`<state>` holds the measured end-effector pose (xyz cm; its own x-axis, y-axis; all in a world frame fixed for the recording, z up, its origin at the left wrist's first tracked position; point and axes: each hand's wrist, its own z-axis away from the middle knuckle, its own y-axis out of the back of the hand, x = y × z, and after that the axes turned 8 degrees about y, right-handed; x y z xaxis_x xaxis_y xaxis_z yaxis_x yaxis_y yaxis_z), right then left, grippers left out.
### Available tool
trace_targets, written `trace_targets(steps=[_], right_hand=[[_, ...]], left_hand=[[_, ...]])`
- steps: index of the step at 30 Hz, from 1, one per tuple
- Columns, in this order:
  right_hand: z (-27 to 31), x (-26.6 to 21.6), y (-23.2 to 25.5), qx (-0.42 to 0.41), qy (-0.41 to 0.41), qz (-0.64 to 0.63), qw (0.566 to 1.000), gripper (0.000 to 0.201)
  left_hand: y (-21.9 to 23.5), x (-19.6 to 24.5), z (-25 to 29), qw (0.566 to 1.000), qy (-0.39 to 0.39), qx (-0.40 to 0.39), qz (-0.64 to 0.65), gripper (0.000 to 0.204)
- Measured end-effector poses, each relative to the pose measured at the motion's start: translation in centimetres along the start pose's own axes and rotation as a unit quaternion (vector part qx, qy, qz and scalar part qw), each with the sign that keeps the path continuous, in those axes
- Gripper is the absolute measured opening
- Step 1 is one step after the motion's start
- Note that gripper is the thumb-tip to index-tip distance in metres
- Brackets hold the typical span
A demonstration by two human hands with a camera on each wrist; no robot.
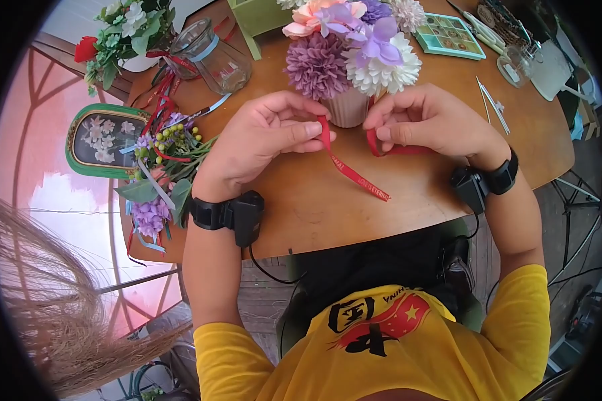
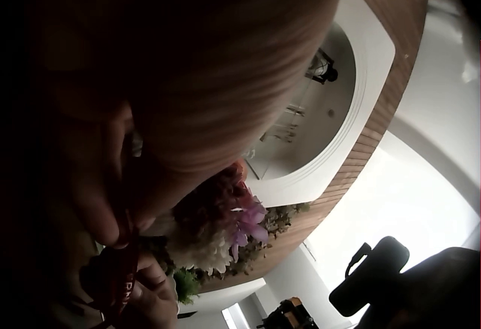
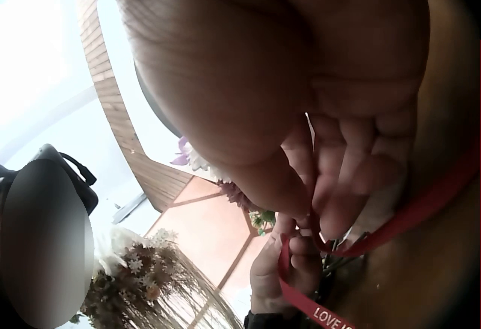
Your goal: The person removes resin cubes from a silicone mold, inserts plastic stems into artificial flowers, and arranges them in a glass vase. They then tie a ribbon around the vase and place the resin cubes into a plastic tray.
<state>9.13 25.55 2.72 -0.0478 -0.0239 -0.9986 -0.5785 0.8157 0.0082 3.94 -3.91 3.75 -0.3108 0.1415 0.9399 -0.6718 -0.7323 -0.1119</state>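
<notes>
A red ribbon with pale printed lettering (image 1: pixel 354 175) is pinched between thumb and fingers of the left hand (image 1: pixel 267 134), its cut end hanging toward the table's front edge. On the other side, the right hand (image 1: pixel 428 123) pinches red ribbon as well, which bends below the fingers and runs off to the right. Between the hands stands a pale ribbed vase (image 1: pixel 348 110), the fingertips close to its sides. It holds artificial purple, white and peach flowers (image 1: pixel 318 67). The ribbon's course behind the vase is hidden. The right wrist view shows the ribbon (image 3: pixel 406 227) passing under the fingers.
At the left lie cut flower stems (image 1: pixel 181 157) with ribbons and a green oval frame (image 1: pixel 104 140). A glass jar (image 1: pixel 214 60) stands behind them. Toward the back right are a compartment box (image 1: pixel 451 35), thin white sticks (image 1: pixel 495 107) and a small glass bottle (image 1: pixel 515 67).
</notes>
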Motion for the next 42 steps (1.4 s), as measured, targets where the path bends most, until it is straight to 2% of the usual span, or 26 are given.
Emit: trace_targets(steps=[3,6,9,12,18,23,29,33,36,38,42], right_hand=[[-0.1,-0.1,-0.6,-0.008,0.001,-0.007,1.0,0.032],[-0.2,-0.1,-0.7,-0.02,0.008,0.005,1.0,0.037],[-0.1,0.0,-0.7,-0.027,0.004,0.003,1.0,0.038],[-0.4,0.2,-0.6,-0.02,0.013,-0.022,0.999,0.04],[-0.3,0.1,-0.8,0.004,0.004,-0.069,0.998,0.043],[-0.1,-0.6,-0.7,0.016,-0.005,-0.109,0.994,0.042],[-0.1,-0.6,-0.6,0.024,-0.013,-0.095,0.995,0.036],[-0.2,-0.7,-0.5,0.022,-0.021,-0.084,0.996,0.033],[-0.1,-0.6,-0.8,0.018,-0.029,-0.079,0.996,0.028],[-0.2,-0.5,-0.6,0.012,-0.021,-0.063,0.998,0.023],[0.0,0.5,-0.4,-0.066,-0.055,-0.017,0.996,0.021]], left_hand=[[-0.1,-0.2,-0.1,0.999,-0.012,-0.044,0.013,0.032],[-0.5,-0.3,0.0,0.995,-0.035,-0.077,-0.047,0.037],[-0.7,-0.3,0.2,0.993,-0.037,-0.079,-0.082,0.042],[-0.8,-0.1,0.1,0.99,-0.072,-0.081,-0.089,0.041],[-0.9,-0.1,0.2,0.992,-0.041,-0.097,-0.064,0.038],[-1.0,0.0,0.2,0.994,-0.041,-0.078,-0.069,0.03],[-1.4,-0.7,-0.3,0.997,-0.019,-0.06,-0.047,0.019],[-2.1,-0.3,-0.1,0.998,0.015,-0.024,-0.051,0.017],[-2.1,-0.4,-0.3,0.998,0.023,-0.035,-0.044,0.019],[-2.3,-0.4,-0.3,0.998,0.025,-0.036,-0.045,0.018],[-2.4,-0.5,-0.3,0.999,0.024,-0.027,-0.038,0.016]])
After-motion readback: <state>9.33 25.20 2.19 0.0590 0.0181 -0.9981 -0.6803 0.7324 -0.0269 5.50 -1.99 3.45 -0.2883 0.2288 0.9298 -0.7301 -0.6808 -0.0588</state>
